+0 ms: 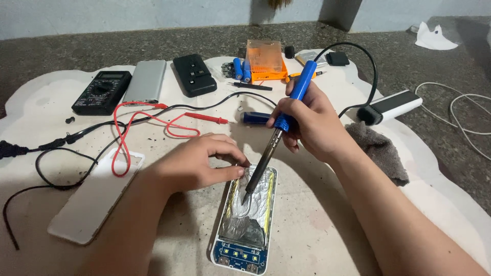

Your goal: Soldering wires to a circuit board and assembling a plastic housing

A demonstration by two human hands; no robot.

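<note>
An opened white power bank [244,217] lies in front of me, its inside covered in crinkled silver foil, with a blue circuit board [240,254] at the near end. My right hand [312,122] grips a blue-handled soldering iron [286,115], whose dark tip touches the foil near the case's upper middle. My left hand [197,161] rests at the case's top left edge, fingertips pinching something thin there; what it is I cannot make out.
A white cover plate [92,199] lies at left. Behind are a black multimeter [101,92] with red leads [153,120], a silver power bank [146,81], a black case [194,74], blue cells [241,69], an orange box [264,60], a grey cloth [378,148] and a white power strip [391,105].
</note>
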